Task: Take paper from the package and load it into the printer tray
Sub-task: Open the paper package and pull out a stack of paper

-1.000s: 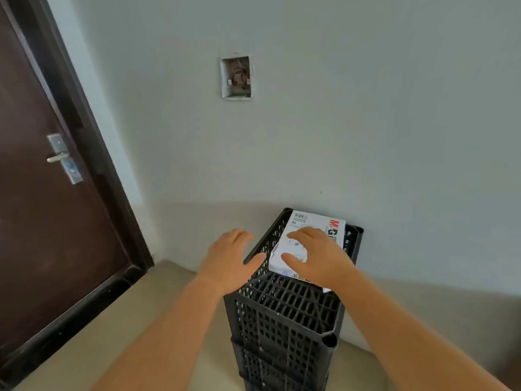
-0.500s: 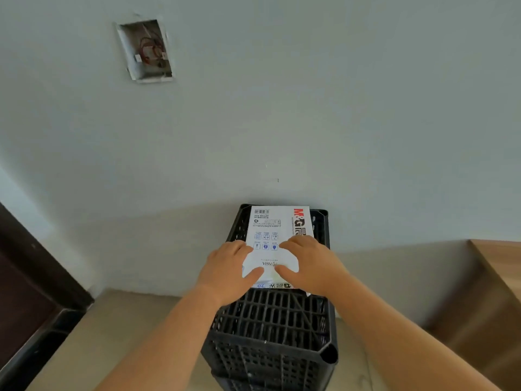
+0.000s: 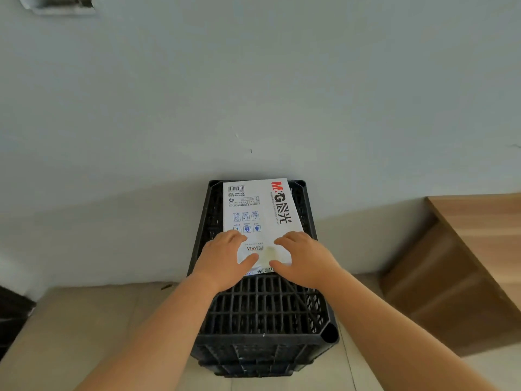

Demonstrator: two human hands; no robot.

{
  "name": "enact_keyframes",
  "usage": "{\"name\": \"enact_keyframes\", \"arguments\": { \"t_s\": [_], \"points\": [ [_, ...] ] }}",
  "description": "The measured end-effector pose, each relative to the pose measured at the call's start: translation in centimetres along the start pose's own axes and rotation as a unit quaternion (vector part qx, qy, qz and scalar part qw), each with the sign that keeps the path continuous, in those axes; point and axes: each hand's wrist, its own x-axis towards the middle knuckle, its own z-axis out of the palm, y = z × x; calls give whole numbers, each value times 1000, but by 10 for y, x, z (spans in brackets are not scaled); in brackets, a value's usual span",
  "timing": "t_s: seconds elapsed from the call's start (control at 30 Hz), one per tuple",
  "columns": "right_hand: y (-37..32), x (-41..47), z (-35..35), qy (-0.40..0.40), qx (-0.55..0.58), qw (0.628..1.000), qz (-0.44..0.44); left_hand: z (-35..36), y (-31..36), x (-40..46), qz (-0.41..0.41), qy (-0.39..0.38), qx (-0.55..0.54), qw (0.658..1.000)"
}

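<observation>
A white paper package [image 3: 260, 210] with red and black print lies flat on top of a stack of black plastic crates [image 3: 262, 309], against the wall. My left hand [image 3: 225, 258] rests on the package's near left corner, fingers spread over the top and thumb along its near edge. My right hand [image 3: 304, 258] lies on the near right corner the same way. Both hands grip the package's near end. No printer is in view.
A pale wall stands directly behind the crates, with an open electrical box [image 3: 59, 4] at the top left. A wooden table or cabinet [image 3: 473, 249] stands to the right. Beige floor lies on either side of the crates. A dark door edge [image 3: 11, 314] shows at far left.
My view has swung right and closer; the door has left the frame. My left hand came from the crate's left side onto the package, and both hands now hold its near end.
</observation>
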Motion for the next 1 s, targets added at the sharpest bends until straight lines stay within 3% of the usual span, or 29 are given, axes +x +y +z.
{"name": "enact_keyframes", "arguments": {
  "t_s": [0.37, 0.8, 1.0],
  "points": [
    [-4, 19, 21, -30, -8, 998, 45, 22, -22, 22, 33, -15, -37, 999],
    [13, 71, 38, -83, 36, 993, 76, 36, -26, 27, -22, -14, -27, 999],
    [10, 86, 50, -102, -13, 990, 94, 38, -26, 17, -29, -10, -20, 999]
  ]
}}
